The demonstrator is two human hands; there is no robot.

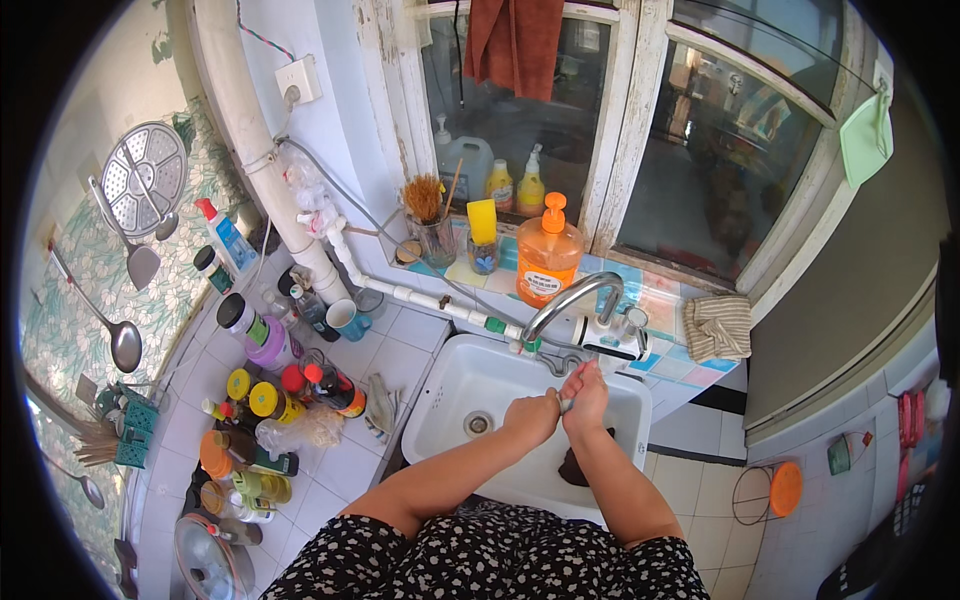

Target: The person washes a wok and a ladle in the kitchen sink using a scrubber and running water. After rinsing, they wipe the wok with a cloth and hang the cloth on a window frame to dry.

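Both hands meet over the right part of a white sink (pixel 440 400), just below the curved metal faucet (pixel 575 297). My left hand (pixel 532 419) is closed in a fist, its fingertips against the right hand. My right hand (pixel 586 396) is curled with its palm side partly turned up. A small pale thing (pixel 566 405) shows between the two hands; its kind is too small to tell. Below my right forearm, a dark brown object (pixel 573 469) lies in the basin, partly hidden by the arm. The drain (pixel 478 424) is left of the hands.
Behind the sink stand an orange pump bottle (pixel 548 255), a glass with a yellow sponge (pixel 483 235) and a folded striped cloth (pixel 717 327). Several bottles and jars, a blue mug (pixel 348 320) and work gloves (pixel 381 405) crowd the tiled counter at left. Utensils hang on the left wall.
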